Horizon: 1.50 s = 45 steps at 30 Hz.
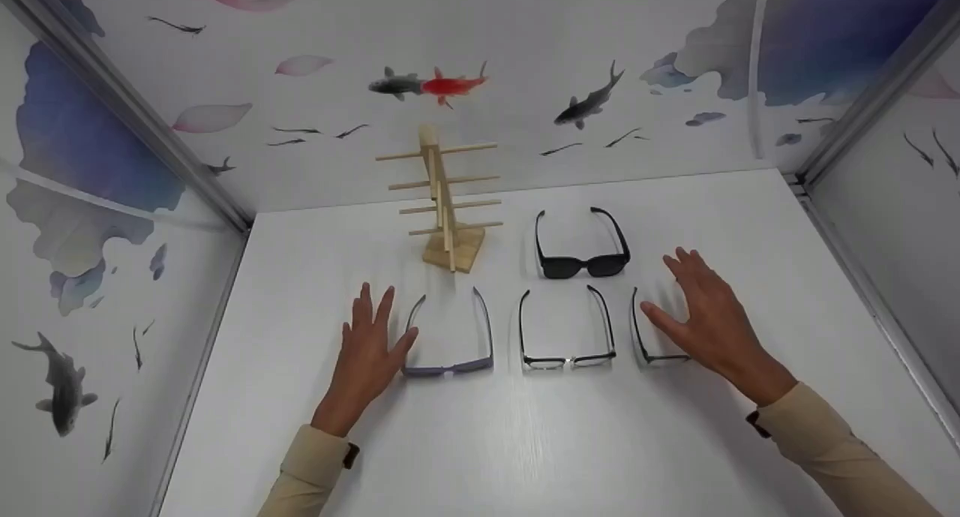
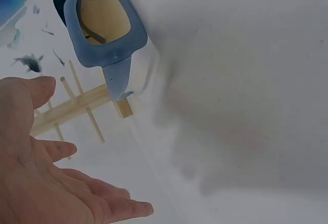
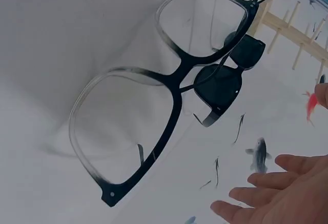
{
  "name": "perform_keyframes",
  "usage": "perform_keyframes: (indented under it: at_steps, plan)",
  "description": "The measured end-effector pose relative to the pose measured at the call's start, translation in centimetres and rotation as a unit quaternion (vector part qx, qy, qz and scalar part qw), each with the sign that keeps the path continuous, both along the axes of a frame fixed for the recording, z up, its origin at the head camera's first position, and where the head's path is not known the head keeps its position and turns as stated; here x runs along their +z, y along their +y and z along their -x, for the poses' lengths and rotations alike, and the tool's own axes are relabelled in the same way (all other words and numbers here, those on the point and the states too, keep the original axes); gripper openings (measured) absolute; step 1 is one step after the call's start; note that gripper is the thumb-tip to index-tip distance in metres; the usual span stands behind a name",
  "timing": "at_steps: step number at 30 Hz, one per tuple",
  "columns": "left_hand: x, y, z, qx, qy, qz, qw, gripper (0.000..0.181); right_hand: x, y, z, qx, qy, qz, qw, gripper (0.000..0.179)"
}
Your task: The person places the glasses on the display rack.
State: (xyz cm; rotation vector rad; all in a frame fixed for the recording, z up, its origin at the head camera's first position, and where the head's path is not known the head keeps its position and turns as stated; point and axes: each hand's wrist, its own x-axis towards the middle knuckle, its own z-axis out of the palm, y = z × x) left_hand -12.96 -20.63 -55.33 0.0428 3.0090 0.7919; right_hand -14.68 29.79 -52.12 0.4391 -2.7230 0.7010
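In the head view my left hand (image 1: 367,359) is spread out beside the blue-framed glasses (image 1: 450,367), its thumb near their left temple; whether it touches them I cannot tell. My right hand (image 1: 709,318) hovers with straight fingers over the right-hand pair of black glasses (image 1: 641,344), hiding part of them. Neither hand holds anything. Between the hands lie black-and-clear glasses (image 1: 570,362), temples pointing away. Behind these sit black sunglasses (image 1: 585,266). In the left wrist view the blue frame (image 2: 138,34) stands past the thumb. The right wrist view shows a black frame with clear lower rims (image 3: 174,101).
A wooden display stand (image 1: 442,202) with several crossbars and a square base stands at the back of the white table (image 1: 480,457). Walls printed with fish and petals (image 1: 510,22) enclose the table at the back and both sides.
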Motion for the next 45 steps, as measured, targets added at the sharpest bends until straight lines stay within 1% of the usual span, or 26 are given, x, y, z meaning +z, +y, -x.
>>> perform_keyframes:
  at_steps: [3,8,12,15,19,24,27,31,33,37,40,45]
  plan:
    - [0.0,-0.2,-0.3,0.008,-0.012,-0.024,0.9996,0.081,-0.2,-0.7,0.0,0.015,0.023,0.023,0.9994,0.073]
    - [-0.1,-0.6,-0.8,0.024,-0.022,-0.069,0.9971,0.078,-0.5,-1.9,0.0,0.03,0.04,0.041,0.9979,0.067]
    - [-0.3,-0.9,-1.2,0.021,-0.012,-0.093,0.9954,0.07,-0.8,-2.8,0.1,0.037,0.044,0.047,0.9972,0.064]
    - [-0.4,-1.0,-1.4,0.018,0.0,-0.104,0.9944,0.063,-1.0,-3.5,0.2,0.047,0.036,0.052,0.9969,0.061]
    - [-0.6,-1.3,-1.5,0.021,0.008,-0.122,0.9923,0.056,-1.1,-4.5,0.3,0.067,0.013,0.063,0.9957,0.057]
    - [-0.8,-1.4,-1.7,0.027,0.002,-0.154,0.9878,0.053,-1.1,-5.8,0.4,0.084,-0.027,0.086,0.9924,0.054]
    - [-0.8,-1.4,-1.9,0.032,0.0,-0.174,0.9842,0.051,-1.0,-6.7,0.4,0.09,-0.051,0.096,0.99,0.051]
    - [-1.0,-1.3,-2.2,0.038,-0.001,-0.202,0.9786,0.049,-0.9,-8.1,0.3,0.103,-0.071,0.102,0.9868,0.049]
    - [-1.1,-1.2,-2.3,0.036,-0.004,-0.214,0.9761,0.048,-0.9,-8.7,0.3,0.116,-0.079,0.114,0.9835,0.047]
    - [-1.3,-1.1,-2.4,0.037,-0.01,-0.237,0.9708,0.047,-1.1,-10.1,0.3,0.145,-0.107,0.149,0.9724,0.042]
    - [-1.4,-1.2,-2.5,0.044,-0.011,-0.251,0.967,0.047,-1.2,-11.2,0.3,0.158,-0.13,0.163,0.9653,0.04]
    - [-1.7,-1.4,-2.9,0.048,-0.012,-0.255,0.9657,0.045,-1.2,-12.9,0.1,0.17,-0.167,0.17,0.9563,0.039]
